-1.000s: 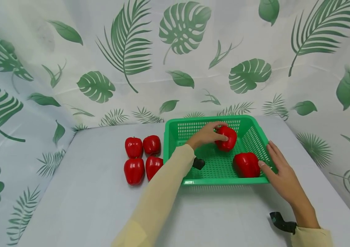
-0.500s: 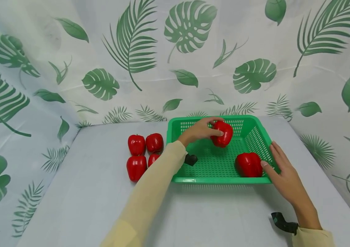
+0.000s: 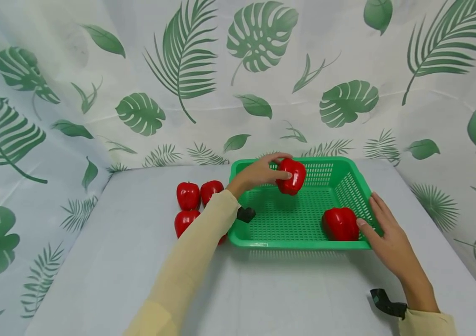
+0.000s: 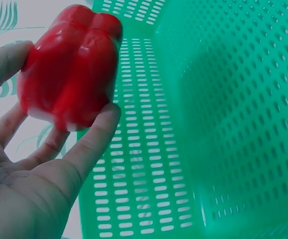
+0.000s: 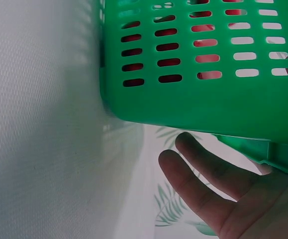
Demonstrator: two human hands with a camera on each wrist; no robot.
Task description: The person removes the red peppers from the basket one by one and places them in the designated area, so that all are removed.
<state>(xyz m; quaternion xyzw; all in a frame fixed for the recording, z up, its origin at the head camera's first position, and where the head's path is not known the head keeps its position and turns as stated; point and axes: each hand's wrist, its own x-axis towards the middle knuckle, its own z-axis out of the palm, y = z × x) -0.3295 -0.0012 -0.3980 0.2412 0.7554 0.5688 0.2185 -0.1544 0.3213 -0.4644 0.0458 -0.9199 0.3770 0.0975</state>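
My left hand holds a red bell pepper over the back left part of a green perforated basket. In the left wrist view, thumb and fingers stand around this glossy pepper, its lobed end upward, off the basket floor. A second red bell pepper lies in the basket's front right corner. There my right hand straddles the rim, thumb on the inner side and fingers outside. The right wrist view has two nearly straight fingers of that hand along the basket's outer side; the thumb is mostly hidden.
Left of the basket, several glossy red fruits sit close together on the white table, partly covered by my left sleeve. Behind the table hangs a white cloth printed with green leaves.
My left hand has lifted its bell pepper and carried it leftward and back inside the basket. The right hand stays at the basket's corner. The whole view has shifted slightly.
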